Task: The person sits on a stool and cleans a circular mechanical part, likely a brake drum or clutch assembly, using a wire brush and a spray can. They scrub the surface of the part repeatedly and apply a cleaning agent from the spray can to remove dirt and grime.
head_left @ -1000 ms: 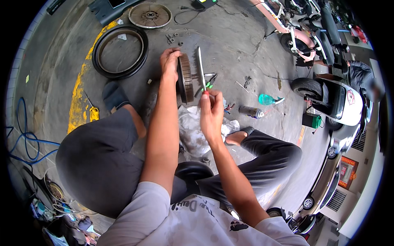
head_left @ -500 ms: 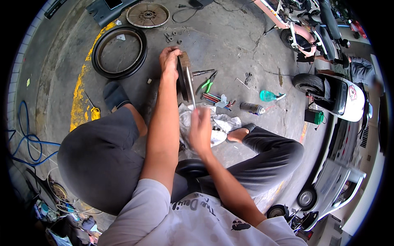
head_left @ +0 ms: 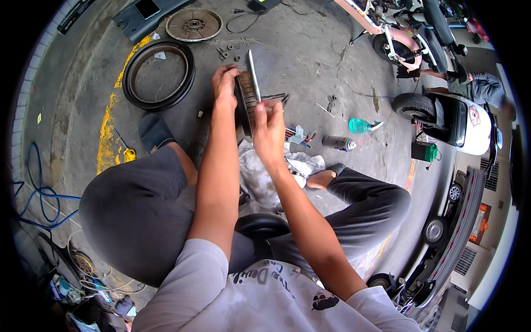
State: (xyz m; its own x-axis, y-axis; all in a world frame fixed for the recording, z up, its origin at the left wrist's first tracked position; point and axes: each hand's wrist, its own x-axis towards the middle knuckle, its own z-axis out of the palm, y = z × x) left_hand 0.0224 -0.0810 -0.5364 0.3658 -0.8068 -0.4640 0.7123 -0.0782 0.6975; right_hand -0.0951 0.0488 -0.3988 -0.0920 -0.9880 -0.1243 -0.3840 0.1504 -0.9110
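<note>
Upright before me stands a round hub-motor stator [head_left: 248, 94] with a brown, segmented rim. My left hand [head_left: 224, 86] is closed around its far left edge. My right hand [head_left: 267, 127] pinches the near end of a long slim silver metal bar [head_left: 253, 72], which lies along the stator's rim and points away from me. Whether bar and rim touch, I cannot tell. Beneath the hands a stained white rag [head_left: 254, 171] is spread on the floor. Pens or small screwdrivers [head_left: 310, 137] are partly covered by my right hand, and the green pliers are mostly hidden behind it.
To the far left lie a black wheel rim [head_left: 128, 83] and a round metal cover [head_left: 193, 25], with several nuts [head_left: 223, 53] nearby. A spray can [head_left: 338, 143] and a teal bottle [head_left: 360, 125] lie right. A yellow-handled screwdriver [head_left: 129, 154] is beside my left foot. Scooters [head_left: 412, 105] stand farther right.
My right hand has moved away from me along the stator, carrying the bar forward past its far edge. The stator has turned slightly, showing more of its rim.
</note>
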